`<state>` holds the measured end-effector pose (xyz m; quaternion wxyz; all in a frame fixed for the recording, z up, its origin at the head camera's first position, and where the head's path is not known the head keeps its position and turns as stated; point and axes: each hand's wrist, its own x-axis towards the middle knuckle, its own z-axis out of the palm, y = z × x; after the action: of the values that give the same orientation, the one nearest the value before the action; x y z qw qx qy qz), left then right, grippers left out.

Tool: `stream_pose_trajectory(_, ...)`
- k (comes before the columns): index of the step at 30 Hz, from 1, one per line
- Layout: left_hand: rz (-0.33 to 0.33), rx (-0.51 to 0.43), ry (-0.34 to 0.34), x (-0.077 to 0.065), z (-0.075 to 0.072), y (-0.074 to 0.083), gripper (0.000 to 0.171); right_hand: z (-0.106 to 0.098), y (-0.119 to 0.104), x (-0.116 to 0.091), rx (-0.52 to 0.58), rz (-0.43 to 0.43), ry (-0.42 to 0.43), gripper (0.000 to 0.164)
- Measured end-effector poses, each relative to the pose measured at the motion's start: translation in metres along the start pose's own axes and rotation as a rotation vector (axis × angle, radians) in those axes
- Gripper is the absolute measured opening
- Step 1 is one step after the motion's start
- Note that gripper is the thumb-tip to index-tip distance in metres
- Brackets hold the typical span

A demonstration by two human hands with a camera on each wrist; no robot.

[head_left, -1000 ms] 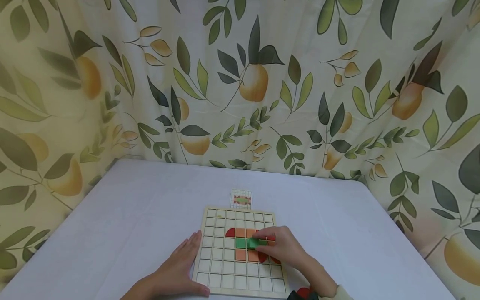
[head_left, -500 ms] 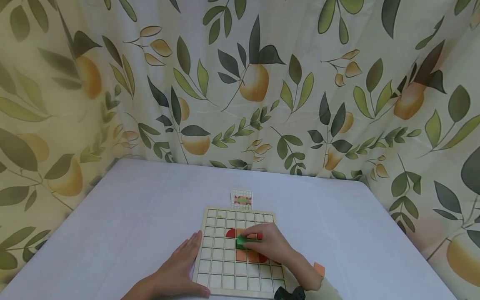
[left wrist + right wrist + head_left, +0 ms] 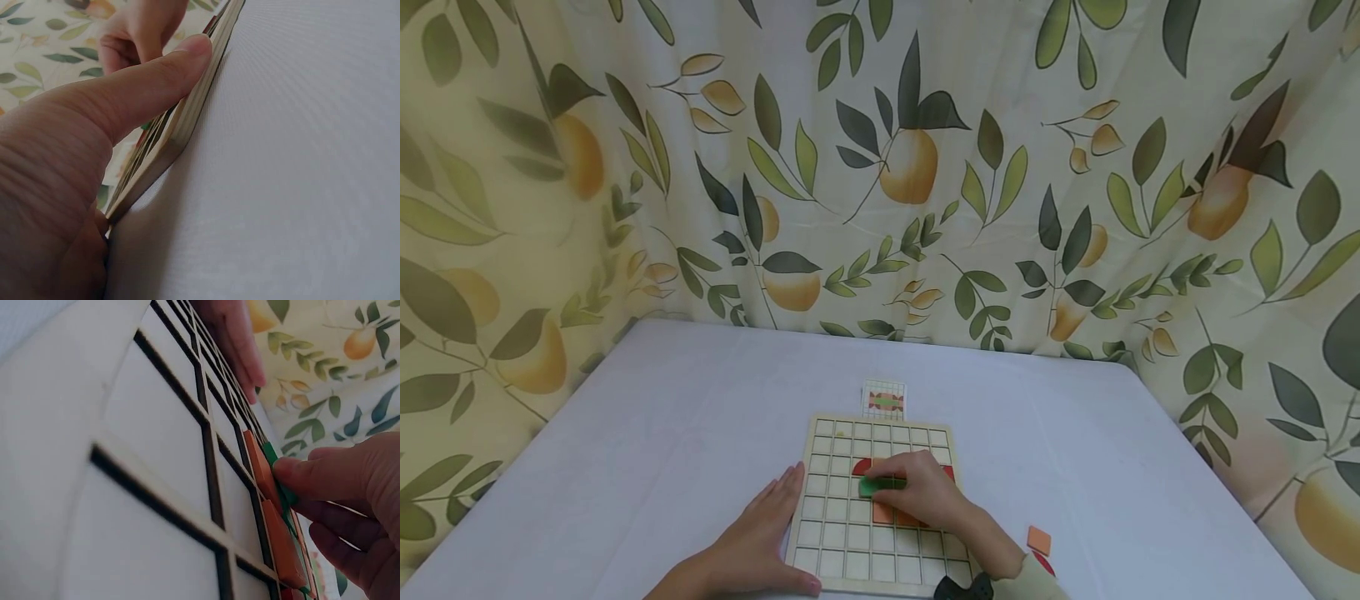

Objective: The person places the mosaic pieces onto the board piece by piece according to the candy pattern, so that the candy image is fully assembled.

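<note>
On the white table lies a wooden grid board (image 3: 831, 554) with coloured tiles set in its cells. My right hand (image 3: 928, 492) pinches a green tile (image 3: 867, 487) between thumb and fingers, low over the board's middle. In the right wrist view the thumb presses against the green tile (image 3: 273, 456), beside orange tiles (image 3: 284, 547). A red curved tile (image 3: 860, 467) shows just behind it, and orange tiles (image 3: 883, 512) lie in front; my right hand hides others. With straight fingers along the left edge and the thumb at the front edge, my left hand (image 3: 756, 533) touches the board.
A small card (image 3: 885, 401) printed with a red, orange and green grid pattern lies at the board's far edge. Right of my forearm are a loose orange tile (image 3: 1039, 540) and a red tile (image 3: 1044, 563). A patterned curtain (image 3: 880, 208) hangs behind the table.
My right hand has moved left across the board with green in its fingers. Loose orange and red tiles now show beside the forearm. The left hand has stayed in place.
</note>
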<state>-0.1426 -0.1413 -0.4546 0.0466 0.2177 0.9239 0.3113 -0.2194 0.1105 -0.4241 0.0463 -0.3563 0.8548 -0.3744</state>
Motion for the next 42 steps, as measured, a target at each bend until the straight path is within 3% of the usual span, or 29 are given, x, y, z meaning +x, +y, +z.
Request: stream_pose_trajectory(42, 0.001, 0.008, 0.010, 0.0004, 0.0004, 0.0004, 0.132, 0.0083, -0.0032, 0.0069, -0.030, 0.016, -0.001, 0.020)
